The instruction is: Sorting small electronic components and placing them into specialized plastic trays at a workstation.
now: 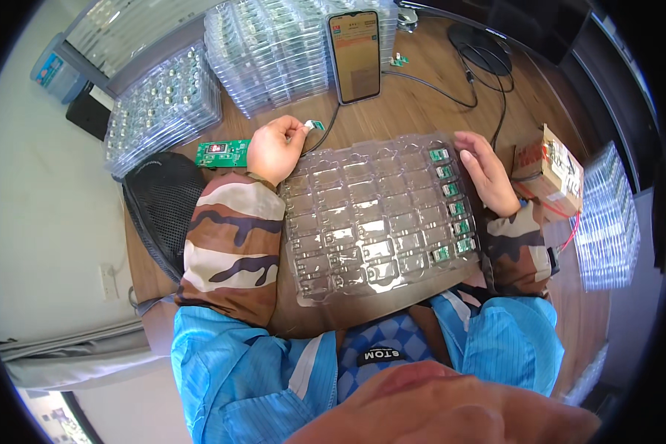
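This looks like an electronics workshop, given the clear tray (379, 185) of little green boards (450, 189) on a wooden desk (414, 118), similar trays (263, 59) stacked beyond it and to its right, and a circuit board (235, 154) to its left.

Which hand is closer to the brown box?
Right. The right hand is just left of the brown box; the left hand is farther left, across the tray.

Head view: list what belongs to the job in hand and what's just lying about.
Apparently the job's:
- small green-and-white module, held by the left hand
- clear tray, beside the right hand
- stacked trays
- green board with display

Apparently just lying about:
- black mesh bag
- phone
- cardboard box
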The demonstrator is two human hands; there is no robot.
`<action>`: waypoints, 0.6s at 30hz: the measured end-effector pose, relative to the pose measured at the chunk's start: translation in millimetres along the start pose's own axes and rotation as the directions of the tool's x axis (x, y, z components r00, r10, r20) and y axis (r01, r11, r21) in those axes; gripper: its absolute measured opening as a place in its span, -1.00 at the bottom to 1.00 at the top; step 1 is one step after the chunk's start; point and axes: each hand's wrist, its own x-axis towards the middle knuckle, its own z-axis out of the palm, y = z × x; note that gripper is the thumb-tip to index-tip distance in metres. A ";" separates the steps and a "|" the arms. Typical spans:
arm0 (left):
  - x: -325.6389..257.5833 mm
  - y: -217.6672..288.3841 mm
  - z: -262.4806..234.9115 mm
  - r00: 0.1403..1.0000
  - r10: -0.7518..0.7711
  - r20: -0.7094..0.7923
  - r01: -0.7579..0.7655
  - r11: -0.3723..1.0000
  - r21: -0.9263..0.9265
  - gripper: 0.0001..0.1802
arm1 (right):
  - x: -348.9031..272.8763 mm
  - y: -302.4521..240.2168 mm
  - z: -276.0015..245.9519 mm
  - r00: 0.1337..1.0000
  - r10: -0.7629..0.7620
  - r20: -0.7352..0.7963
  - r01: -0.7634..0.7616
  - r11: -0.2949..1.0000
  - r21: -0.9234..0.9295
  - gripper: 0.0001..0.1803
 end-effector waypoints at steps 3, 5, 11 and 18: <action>-2.1 4.8 -1.8 0.999 -0.035 -0.013 0.034 0.999 -0.038 -0.82 | -6.2 -3.0 0.8 1.000 -0.010 -0.021 0.011 0.999 0.040 -0.69; -1.5 8.4 -3.0 1.000 -0.020 -0.002 0.020 1.000 -0.024 -0.82 | -9.2 -4.7 3.7 0.998 -0.056 -0.011 0.056 0.998 -0.005 -0.67; -1.9 7.7 -5.7 1.000 -0.022 0.020 0.023 1.000 -0.020 -0.83 | -13.2 -19.1 3.3 0.997 -0.059 0.050 0.065 0.991 -0.117 -0.60; -0.8 9.6 -5.0 1.000 -0.016 0.026 0.017 0.999 -0.032 -0.82 | -14.5 -21.5 1.6 0.995 -0.053 0.079 0.066 0.982 -0.176 -0.56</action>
